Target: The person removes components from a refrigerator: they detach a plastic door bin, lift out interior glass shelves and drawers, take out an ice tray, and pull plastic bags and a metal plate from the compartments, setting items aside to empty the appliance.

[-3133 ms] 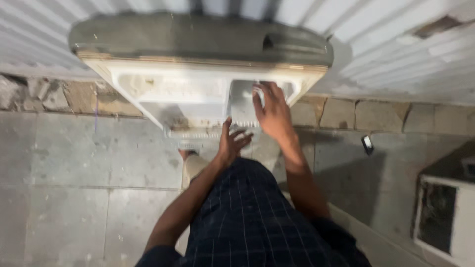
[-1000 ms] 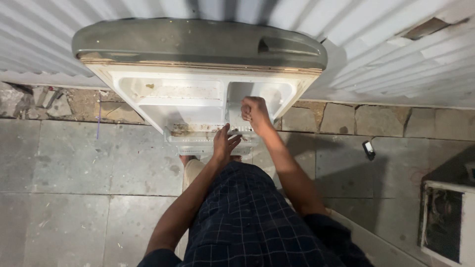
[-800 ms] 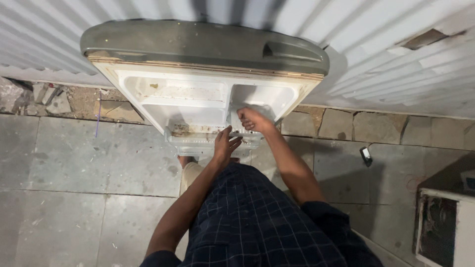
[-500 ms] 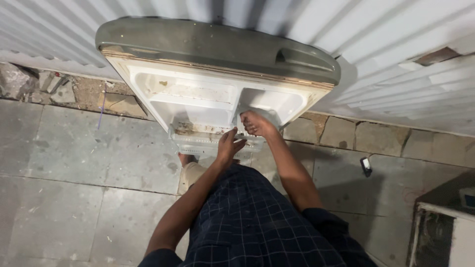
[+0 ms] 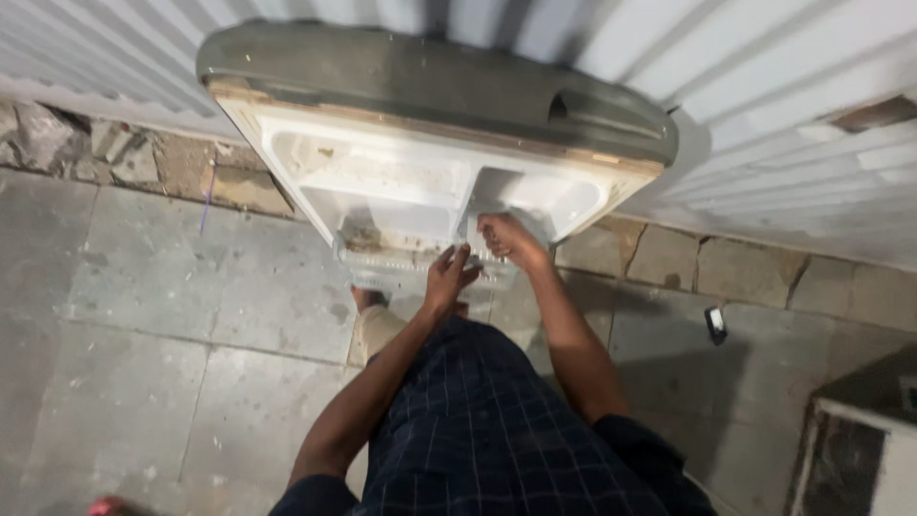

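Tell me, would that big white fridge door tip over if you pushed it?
Probably. The fridge door stands on its edge, leaning against the corrugated wall, so a sideways shove might topple it. It looks bulky and stiff, likely heavy. Both hands, left hand and right hand, rest on its lower shelf.

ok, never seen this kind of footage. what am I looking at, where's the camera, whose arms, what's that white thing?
There is no machine here: the single camera sits on a person's head and looks straight down, so the two bare arms and the dark checked garment are the wearer's own. The big white thing is an old fridge door, grey outside, leaning against a corrugated metal wall; you see its dirty moulded inner side with shelves. The left hand rests on the door's lower shelf rail. The right hand is curled at the divider between two compartments; whether it grips anything cannot be told. On the tiled floor lie a small dark object to the right and a white-framed box at the corner.
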